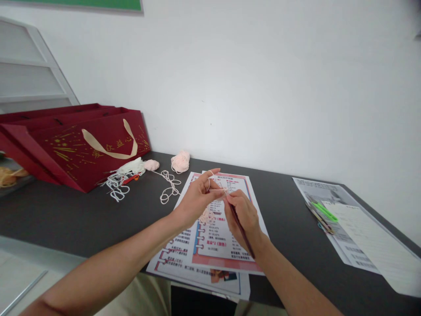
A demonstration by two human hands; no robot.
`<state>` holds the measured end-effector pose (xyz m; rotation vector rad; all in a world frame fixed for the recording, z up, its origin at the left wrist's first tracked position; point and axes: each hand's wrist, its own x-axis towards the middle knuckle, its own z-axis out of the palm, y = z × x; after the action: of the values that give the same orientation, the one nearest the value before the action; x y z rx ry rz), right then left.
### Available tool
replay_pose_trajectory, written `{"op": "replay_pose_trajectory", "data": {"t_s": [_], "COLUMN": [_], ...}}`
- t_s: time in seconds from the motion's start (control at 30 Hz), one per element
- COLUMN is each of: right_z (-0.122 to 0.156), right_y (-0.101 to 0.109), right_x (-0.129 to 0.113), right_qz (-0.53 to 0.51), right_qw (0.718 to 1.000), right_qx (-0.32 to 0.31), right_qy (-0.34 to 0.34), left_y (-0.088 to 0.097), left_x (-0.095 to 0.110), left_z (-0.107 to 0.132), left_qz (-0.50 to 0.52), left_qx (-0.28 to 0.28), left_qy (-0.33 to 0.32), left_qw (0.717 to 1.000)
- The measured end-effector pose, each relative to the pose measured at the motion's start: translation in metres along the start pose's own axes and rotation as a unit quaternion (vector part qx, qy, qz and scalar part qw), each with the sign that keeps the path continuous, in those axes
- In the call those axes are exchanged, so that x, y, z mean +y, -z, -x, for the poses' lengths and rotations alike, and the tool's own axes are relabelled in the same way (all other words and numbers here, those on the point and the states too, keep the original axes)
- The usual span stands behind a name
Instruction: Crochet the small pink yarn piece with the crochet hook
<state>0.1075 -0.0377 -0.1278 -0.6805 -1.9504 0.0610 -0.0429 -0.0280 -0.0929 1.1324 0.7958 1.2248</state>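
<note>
My left hand point(199, 196) pinches a small pale pink crochet piece point(207, 216), with pink yarn looped over its raised forefinger. My right hand point(242, 216) is closed round a dark red crochet hook point(241, 231) whose tip meets the yarn between the two hands. Both hands hover over printed pattern sheets point(215, 245) on the dark table point(82, 215). The yarn strand point(169, 188) runs back in loops to a pink yarn ball point(180, 161) near the wall.
A dark red gift bag point(74, 145) lies on its side at the left, with white yarn point(123, 175) and a smaller pink ball point(151, 165) beside it. Papers point(358, 232) and green-handled tools point(324, 211) lie at the right.
</note>
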Motion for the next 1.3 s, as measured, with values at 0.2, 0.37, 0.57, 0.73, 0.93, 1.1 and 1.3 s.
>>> {"op": "replay_pose_trajectory", "data": {"t_s": [0.2, 0.37, 0.57, 0.73, 0.93, 1.1, 1.3], "right_z": [-0.012, -0.020, -0.020, -0.020, -0.020, -0.018, -0.021], "right_y": [0.004, 0.010, 0.030, 0.027, 0.023, 0.030, 0.025], "right_x": [-0.005, 0.001, 0.004, 0.009, 0.009, 0.008, 0.013], "right_qz": [-0.242, -0.392, -0.175, -0.250, -0.323, -0.213, -0.356], "right_qw": [0.932, 0.851, 0.963, 0.937, 0.902, 0.955, 0.897], "right_qx": [0.087, 0.068, -0.051, -0.028, -0.008, -0.071, -0.010], "right_qy": [-0.254, -0.341, -0.197, -0.242, -0.285, -0.193, -0.262], "left_y": [0.011, 0.017, 0.020, 0.019, 0.020, 0.022, 0.021], "left_x": [0.004, 0.004, 0.009, 0.013, 0.014, 0.017, 0.018], "left_z": [-0.005, -0.007, -0.008, -0.005, -0.005, -0.006, -0.005], "left_qz": [-0.094, -0.166, -0.167, -0.163, -0.146, -0.141, -0.148], "left_qx": [-0.002, -0.026, -0.055, -0.074, -0.096, -0.082, -0.081], "left_qy": [-0.057, -0.092, -0.069, -0.061, -0.046, -0.035, -0.054], "left_qw": [0.994, 0.982, 0.982, 0.982, 0.984, 0.986, 0.984]}}
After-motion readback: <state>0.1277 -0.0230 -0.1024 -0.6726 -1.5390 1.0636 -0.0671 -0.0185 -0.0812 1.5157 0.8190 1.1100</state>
